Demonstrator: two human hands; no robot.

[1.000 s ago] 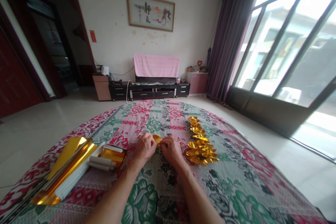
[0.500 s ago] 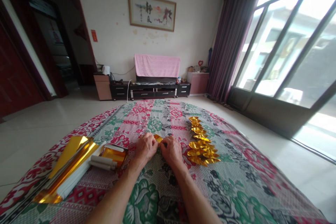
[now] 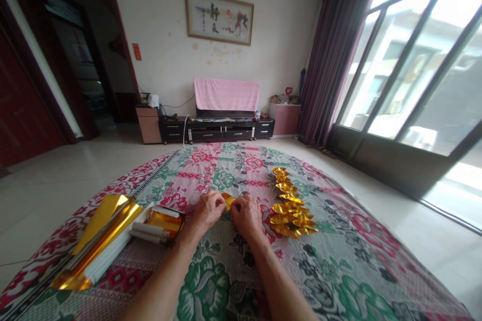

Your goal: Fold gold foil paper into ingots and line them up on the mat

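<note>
A small piece of gold foil paper shows between my two hands, above the middle of the flowered cloth. My left hand pinches its left side, thumb and fingers pressed together. On the right side my right hand is closed on the same paper, its fingers curled and partly hidden behind the knuckles. To the right of my hands lies a row of folded gold paper pieces, pointed at their ends. Left of my forearm are gold foil sheets, partly curled, with white undersides.
Beside the sheets sits an open box with gold paper and white rolls. Beyond the table, a black TV cabinet stands along the wall, with a pink cloth draped above it. A purple curtain and glass windows are on the right.
My left fingers have shifted slightly away from the right hand, and more of the gold paper shows between them. The other objects have stayed in place.
</note>
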